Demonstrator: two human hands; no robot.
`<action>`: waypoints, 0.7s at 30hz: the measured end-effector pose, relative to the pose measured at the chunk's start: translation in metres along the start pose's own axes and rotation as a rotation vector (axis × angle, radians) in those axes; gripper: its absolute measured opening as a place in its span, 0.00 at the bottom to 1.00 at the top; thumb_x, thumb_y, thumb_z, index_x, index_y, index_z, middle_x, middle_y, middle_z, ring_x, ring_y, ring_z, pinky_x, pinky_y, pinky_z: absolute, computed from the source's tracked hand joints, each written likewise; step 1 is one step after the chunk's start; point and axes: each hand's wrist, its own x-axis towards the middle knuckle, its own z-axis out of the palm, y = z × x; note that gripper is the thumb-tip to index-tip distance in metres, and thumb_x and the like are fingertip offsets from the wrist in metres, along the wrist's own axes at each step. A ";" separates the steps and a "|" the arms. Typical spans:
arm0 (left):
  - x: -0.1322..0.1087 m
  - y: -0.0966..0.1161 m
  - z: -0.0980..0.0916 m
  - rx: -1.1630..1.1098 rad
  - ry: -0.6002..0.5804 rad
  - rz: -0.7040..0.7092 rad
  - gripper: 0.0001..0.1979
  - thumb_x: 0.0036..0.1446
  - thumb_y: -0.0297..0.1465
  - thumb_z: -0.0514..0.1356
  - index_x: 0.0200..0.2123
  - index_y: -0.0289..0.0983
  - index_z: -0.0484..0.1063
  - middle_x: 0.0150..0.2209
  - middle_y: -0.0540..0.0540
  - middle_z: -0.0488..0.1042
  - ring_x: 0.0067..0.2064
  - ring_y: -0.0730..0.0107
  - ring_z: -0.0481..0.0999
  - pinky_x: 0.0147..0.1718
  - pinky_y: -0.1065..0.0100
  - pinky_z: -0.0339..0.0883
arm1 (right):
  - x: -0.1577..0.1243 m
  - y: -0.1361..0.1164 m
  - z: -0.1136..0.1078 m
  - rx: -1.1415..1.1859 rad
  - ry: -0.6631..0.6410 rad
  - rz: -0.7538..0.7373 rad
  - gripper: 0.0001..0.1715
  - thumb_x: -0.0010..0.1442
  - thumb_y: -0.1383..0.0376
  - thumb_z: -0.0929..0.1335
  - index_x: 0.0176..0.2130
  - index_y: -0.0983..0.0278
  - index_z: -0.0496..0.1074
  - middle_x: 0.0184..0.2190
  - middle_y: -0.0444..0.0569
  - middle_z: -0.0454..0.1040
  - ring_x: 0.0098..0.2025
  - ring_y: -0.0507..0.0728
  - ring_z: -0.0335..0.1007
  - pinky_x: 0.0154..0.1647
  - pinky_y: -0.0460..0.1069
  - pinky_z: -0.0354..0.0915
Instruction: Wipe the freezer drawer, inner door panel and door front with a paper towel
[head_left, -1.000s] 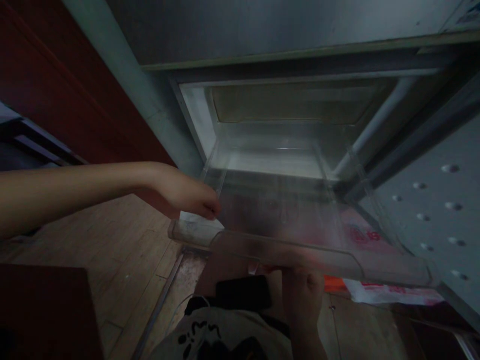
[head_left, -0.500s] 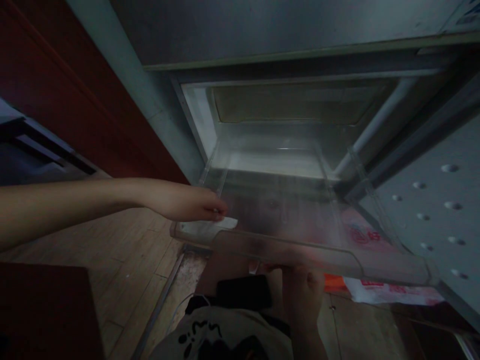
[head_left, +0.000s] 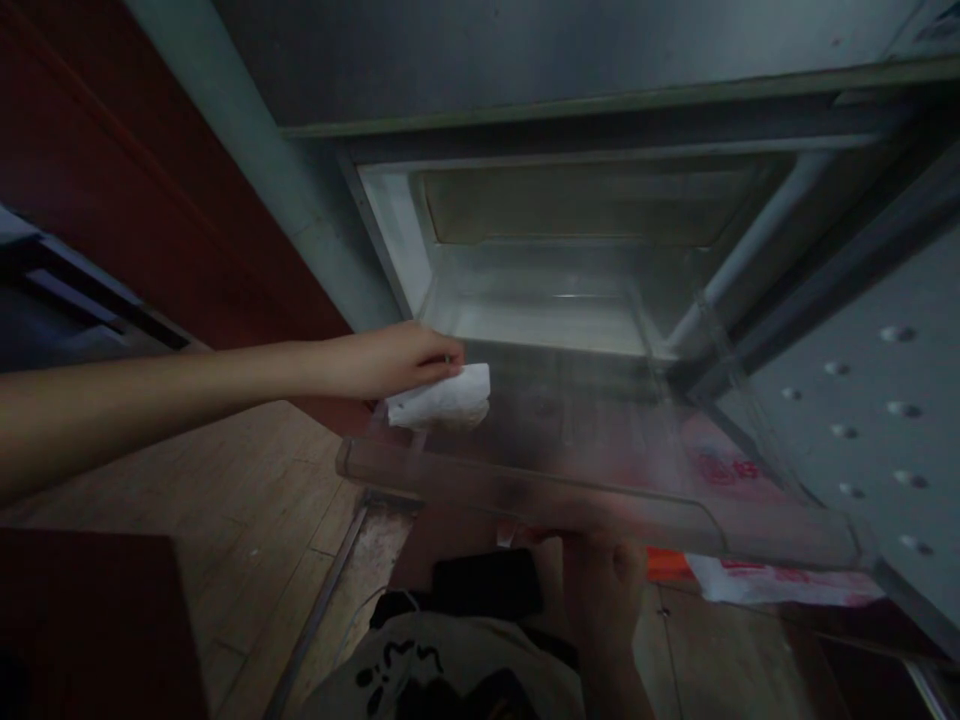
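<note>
A clear plastic freezer drawer [head_left: 600,495] is pulled out from the open fridge compartment [head_left: 525,320]. My left hand [head_left: 409,358] is closed on a white paper tissue [head_left: 442,395], which hangs over the left side of the drawer, with a brownish stain along its lower edge. My right hand [head_left: 606,585] grips the drawer's front panel from below; its fingertips are partly hidden behind the panel. Through the drawer's see-through floor nothing can be seen lying inside it.
The fridge door [head_left: 870,400] stands open at the right. A white and red plastic bag [head_left: 780,580] lies below the drawer. A dark phone [head_left: 487,583] rests on my lap. Red-brown wooden furniture [head_left: 97,620] stands at the lower left, on a tiled floor [head_left: 270,510].
My left hand has lifted from the drawer's front left corner, moving up and back toward the compartment with the tissue. My right hand and the drawer stay in place.
</note>
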 end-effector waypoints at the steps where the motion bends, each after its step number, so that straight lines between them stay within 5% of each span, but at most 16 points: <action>1: -0.001 0.001 0.005 -0.019 -0.047 0.009 0.15 0.62 0.36 0.47 0.28 0.35 0.68 0.23 0.52 0.66 0.26 0.75 0.62 0.28 0.72 0.54 | 0.000 0.001 0.000 0.004 -0.005 -0.007 0.23 0.57 0.57 0.62 0.21 0.63 0.77 0.18 0.47 0.75 0.22 0.55 0.71 0.27 0.48 0.69; 6: -0.012 0.014 0.021 -0.165 -0.374 0.017 0.13 0.60 0.33 0.48 0.28 0.36 0.66 0.27 0.49 0.69 0.30 0.73 0.66 0.30 0.73 0.58 | 0.000 0.002 0.000 -0.009 0.054 -0.005 0.22 0.56 0.60 0.62 0.17 0.63 0.74 0.14 0.45 0.71 0.17 0.52 0.65 0.22 0.46 0.65; 13: -0.015 0.009 0.009 -0.263 -0.385 -0.101 0.15 0.61 0.38 0.48 0.28 0.37 0.68 0.26 0.49 0.69 0.28 0.72 0.67 0.26 0.73 0.57 | 0.000 0.002 0.000 0.023 -0.022 -0.016 0.22 0.57 0.60 0.60 0.21 0.62 0.77 0.19 0.47 0.76 0.24 0.55 0.72 0.28 0.48 0.68; 17: -0.005 -0.002 0.000 -0.107 -0.226 -0.077 0.17 0.63 0.39 0.47 0.30 0.36 0.69 0.25 0.49 0.69 0.26 0.73 0.66 0.25 0.73 0.55 | 0.000 -0.001 -0.001 0.030 -0.019 0.004 0.22 0.56 0.59 0.61 0.20 0.63 0.76 0.18 0.47 0.75 0.23 0.56 0.72 0.28 0.48 0.68; 21: 0.004 0.003 -0.018 0.244 0.155 -0.094 0.18 0.64 0.38 0.46 0.37 0.34 0.71 0.25 0.48 0.70 0.26 0.72 0.65 0.27 0.71 0.53 | 0.001 -0.002 0.000 -0.024 0.004 0.006 0.22 0.55 0.60 0.61 0.17 0.63 0.74 0.15 0.46 0.72 0.21 0.54 0.69 0.26 0.47 0.68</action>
